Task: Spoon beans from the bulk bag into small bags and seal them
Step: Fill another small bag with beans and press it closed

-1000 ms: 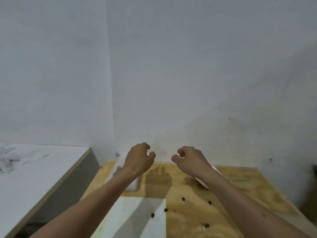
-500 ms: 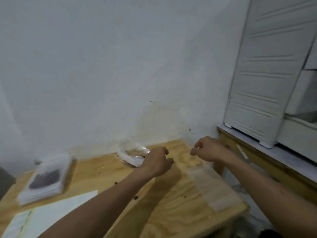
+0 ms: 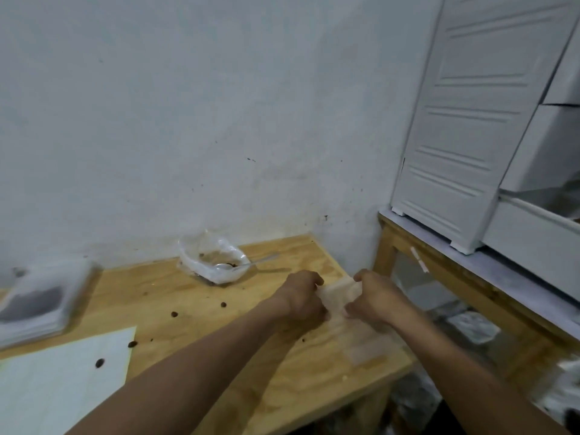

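Note:
A small clear empty bag point(image 3: 339, 293) is held up between my two hands over the right end of the wooden table point(image 3: 276, 381). My left hand point(image 3: 303, 301) pinches its left edge and my right hand point(image 3: 375, 298) pinches its right edge. More clear small bags point(image 3: 365, 346) lie flat on the table under my right wrist. The bulk bag point(image 3: 216, 262), rolled down and open, sits by the wall with a few beans in it. A metal spoon point(image 3: 248, 263) lies in it, handle pointing right. A stack of filled small bags point(image 3: 40, 302) lies at the far left.
Loose beans point(image 3: 173, 314) are scattered over the table. A white sheet of paper point(image 3: 59, 381) covers the front left corner. A white drawer cabinet point(image 3: 489, 127) stands on a wooden bench point(image 3: 445, 271) at the right, with a gap between bench and table.
The view swung right and down. Both hands, empty and apart before, came together and picked up a small clear bag from the pile at the table's right end.

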Demonstrator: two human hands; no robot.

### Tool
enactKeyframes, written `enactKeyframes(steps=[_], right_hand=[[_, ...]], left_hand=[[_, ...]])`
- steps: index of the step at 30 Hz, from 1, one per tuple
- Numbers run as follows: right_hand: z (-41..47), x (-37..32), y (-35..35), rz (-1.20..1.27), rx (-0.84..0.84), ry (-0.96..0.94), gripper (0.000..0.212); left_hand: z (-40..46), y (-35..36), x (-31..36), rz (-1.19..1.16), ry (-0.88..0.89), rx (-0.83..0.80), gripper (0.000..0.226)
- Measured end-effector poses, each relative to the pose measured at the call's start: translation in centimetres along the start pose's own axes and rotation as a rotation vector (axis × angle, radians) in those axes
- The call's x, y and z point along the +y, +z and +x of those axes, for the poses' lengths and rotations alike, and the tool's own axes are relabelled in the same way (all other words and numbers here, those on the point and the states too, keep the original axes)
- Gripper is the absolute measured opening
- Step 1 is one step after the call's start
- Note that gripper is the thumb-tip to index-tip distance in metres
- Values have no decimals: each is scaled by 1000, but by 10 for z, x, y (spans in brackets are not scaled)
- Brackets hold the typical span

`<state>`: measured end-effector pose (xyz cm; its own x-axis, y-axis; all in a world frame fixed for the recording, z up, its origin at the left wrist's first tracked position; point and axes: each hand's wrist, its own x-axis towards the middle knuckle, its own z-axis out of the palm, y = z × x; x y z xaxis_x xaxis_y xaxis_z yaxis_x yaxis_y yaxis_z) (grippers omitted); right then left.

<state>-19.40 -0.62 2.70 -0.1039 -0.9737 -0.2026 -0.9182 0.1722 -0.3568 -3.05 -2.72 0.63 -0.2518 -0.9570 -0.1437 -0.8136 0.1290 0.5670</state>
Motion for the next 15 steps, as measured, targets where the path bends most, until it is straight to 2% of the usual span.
enactKeyframes(steps=[3, 7, 10, 13, 15], right_hand=[[7, 3, 0, 126, 92, -39, 70], [12, -3, -4, 281, 152, -86, 64], [11, -21, -5, 376, 305, -160, 60], [1, -52, -18, 520, 506, -245, 27], [-6, -77, -30, 589, 526, -239, 33]], left_hand=[[-1, 3, -9, -211, -31, 60, 40], [-13, -13, -14, -517, -13, 203, 46], [-22, -38, -14, -570, 40, 333, 54], [-35, -69, -16, -530, 138, 480, 56], [-48, -90, -19, -486, 196, 583, 57]])
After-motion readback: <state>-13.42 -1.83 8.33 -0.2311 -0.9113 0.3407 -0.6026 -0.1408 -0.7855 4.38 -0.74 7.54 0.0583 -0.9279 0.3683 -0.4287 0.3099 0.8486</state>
